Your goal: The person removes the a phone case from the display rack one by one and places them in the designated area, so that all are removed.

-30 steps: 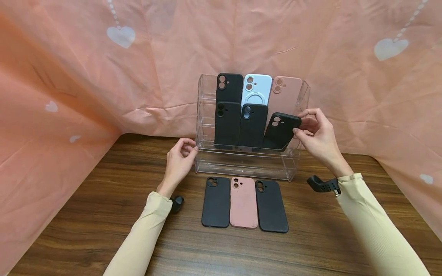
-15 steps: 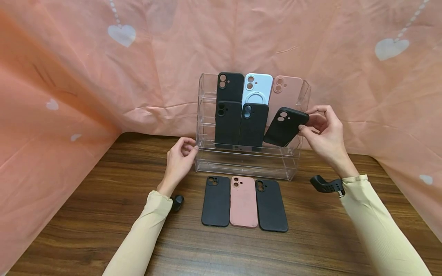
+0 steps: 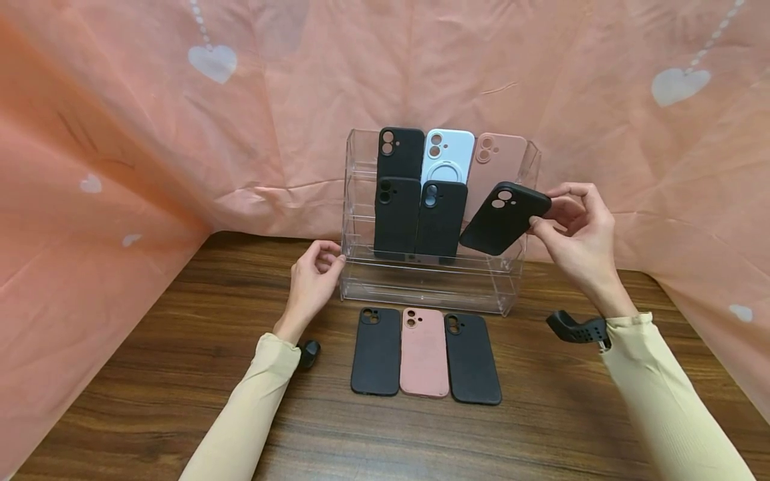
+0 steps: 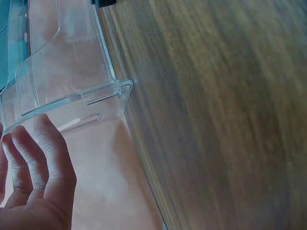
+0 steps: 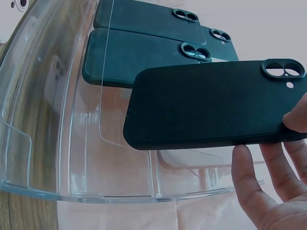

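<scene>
One clear stand [image 3: 421,292] at 12 o'clock holds five phone cases [image 3: 398,224]: three black, one white, one pink. Three flat cases [image 3: 424,357] lie at 6 o'clock below it. The left hand [image 3: 311,275], loosely bent, touches its 8-o'clock edge; at 3 o'clock the right hand [image 3: 580,230] pinches one black case [image 3: 504,224], shifted towards 2 o'clock since a second ago

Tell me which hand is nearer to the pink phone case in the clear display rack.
Right: the right hand is just lower right of the pink phone case, holding a black phone case; the left hand is at the clear display rack's opposite side.
</scene>
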The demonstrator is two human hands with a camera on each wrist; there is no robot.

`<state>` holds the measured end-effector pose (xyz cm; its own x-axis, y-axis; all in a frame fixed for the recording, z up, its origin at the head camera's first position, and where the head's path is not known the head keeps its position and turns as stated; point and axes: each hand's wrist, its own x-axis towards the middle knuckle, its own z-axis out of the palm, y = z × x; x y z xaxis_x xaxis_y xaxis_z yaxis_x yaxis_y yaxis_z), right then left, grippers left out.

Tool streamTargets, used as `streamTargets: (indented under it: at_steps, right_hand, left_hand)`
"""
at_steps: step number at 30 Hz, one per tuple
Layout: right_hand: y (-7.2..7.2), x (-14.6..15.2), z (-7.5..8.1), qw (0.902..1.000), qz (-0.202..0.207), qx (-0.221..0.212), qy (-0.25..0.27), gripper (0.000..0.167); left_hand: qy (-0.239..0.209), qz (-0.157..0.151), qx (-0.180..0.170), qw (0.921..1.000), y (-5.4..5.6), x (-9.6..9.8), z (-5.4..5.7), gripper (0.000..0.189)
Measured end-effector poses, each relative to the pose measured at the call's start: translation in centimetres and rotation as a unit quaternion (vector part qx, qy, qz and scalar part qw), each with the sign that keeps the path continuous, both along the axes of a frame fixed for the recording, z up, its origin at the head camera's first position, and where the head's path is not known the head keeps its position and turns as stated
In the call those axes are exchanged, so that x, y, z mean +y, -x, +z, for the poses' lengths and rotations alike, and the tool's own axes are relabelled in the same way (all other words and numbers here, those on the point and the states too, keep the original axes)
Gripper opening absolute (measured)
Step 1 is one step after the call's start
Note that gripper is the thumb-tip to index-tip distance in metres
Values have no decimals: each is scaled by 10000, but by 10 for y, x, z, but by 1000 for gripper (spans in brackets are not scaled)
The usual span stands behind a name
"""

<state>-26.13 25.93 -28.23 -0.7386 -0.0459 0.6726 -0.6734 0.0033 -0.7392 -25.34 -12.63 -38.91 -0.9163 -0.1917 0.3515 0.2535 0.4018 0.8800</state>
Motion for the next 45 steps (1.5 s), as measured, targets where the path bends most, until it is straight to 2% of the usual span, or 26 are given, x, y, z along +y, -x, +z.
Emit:
streamTargets:
  at_steps: [9,15,27,38,45]
  right_hand:
    - [-11,-1,-3,9998,185,34,61,43]
    - [-19,-1,-6,9998,138,79,-113,42]
    - [-35,7,-20,9989,358,90,-275,43]
    - [-46,20,-27,9963,451,-526,-507,47]
    - [-49,27,-30,9926,648,-941,-420,51]
  left_hand:
    - [-41,6,-35,10000,-2,0,-1,16]
    - [-86,2,-29,10000,-2,1,-1,15]
    - [-54,-9,-39,10000,0,0,0,15]
    - [-33,-13,-23,10000,0,1,0,16]
    - [-30,-3,-13,10000,-1,1,0,16]
